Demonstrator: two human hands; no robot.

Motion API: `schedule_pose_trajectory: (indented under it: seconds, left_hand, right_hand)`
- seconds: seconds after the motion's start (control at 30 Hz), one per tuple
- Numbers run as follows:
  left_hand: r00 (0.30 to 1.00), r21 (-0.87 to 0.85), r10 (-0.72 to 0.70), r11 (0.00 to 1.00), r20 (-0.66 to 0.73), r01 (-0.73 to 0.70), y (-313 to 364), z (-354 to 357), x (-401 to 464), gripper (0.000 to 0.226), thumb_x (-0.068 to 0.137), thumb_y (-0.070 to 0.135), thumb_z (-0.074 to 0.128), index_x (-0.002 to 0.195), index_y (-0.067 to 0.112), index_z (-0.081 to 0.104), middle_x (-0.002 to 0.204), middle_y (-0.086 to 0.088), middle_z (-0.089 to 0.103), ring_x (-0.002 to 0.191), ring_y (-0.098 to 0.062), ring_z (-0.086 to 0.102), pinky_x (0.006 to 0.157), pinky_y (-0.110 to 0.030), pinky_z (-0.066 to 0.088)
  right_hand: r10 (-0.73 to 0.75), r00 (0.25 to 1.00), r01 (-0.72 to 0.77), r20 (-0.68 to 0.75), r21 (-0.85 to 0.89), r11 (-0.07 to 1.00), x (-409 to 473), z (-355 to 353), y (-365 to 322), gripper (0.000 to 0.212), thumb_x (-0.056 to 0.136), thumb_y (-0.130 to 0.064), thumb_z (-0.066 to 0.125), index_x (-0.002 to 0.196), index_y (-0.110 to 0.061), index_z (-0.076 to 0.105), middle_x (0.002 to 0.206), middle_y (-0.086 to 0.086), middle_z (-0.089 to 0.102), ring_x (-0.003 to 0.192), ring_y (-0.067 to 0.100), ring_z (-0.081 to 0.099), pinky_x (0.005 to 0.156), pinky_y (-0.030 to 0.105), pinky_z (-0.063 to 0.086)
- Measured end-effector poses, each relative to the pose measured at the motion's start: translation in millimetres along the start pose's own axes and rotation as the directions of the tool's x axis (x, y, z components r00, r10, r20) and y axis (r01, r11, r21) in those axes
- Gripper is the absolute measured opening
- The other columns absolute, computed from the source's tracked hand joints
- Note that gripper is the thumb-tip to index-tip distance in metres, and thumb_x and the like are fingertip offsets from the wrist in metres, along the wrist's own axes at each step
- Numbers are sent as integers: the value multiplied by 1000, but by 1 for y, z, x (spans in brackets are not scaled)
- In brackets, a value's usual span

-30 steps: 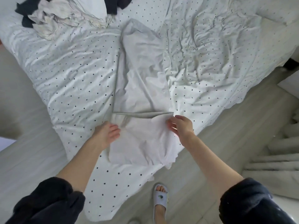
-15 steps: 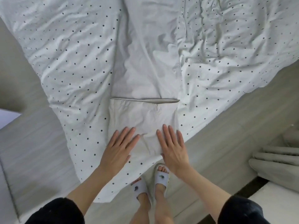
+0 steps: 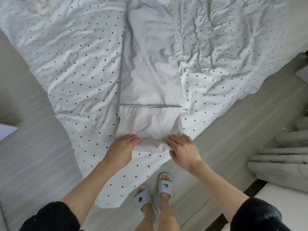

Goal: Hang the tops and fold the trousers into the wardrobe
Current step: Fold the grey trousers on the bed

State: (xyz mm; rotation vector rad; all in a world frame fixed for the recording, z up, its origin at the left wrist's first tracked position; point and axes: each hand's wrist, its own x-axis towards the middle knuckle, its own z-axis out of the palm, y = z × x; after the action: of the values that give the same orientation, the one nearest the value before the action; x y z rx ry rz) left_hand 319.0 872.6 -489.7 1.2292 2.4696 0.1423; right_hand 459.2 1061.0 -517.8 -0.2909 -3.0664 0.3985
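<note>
Pale trousers [image 3: 150, 72] lie on our bed [image 3: 75, 64], running toward twelve o'clock. Our left hand [image 3: 123, 147] and right hand [image 3: 183, 149] pinch the near fold's corners. The cloth looks light and limp.

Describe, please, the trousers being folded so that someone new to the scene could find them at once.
Find the bed covered by a white duvet with small dark dots. Down its middle, towards the person, lie the trousers, their near end folded over. The left hand and right hand grip that near end; unlike the dotted duvet, the trousers are plain pale grey.
</note>
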Motion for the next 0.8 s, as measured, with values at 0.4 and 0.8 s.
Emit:
schedule_pose_trajectory:
  seconds: [0.4,0.8]
  left_hand:
    - [957,185,-71,975,-281,126,-8,-123,86,20,92,9,51,105,16,64,100,-3,66,105,-24,53,85,-31,30]
    - [965,214,-64,969,-253,120,-8,-54,163,40,87,21,51,125,13,61,133,-17,53,119,-37,54,93,-50,44]
  right_hand:
    - [302,945,-277,-121,190,942,93,-87,25,9,85,-7,58,87,1,61,75,16,64,68,38,60,58,31,29]
    - [387,905,-409,176,115,905,241,-41,93,31,92,-20,44,121,-17,55,114,7,60,105,30,55,80,35,37]
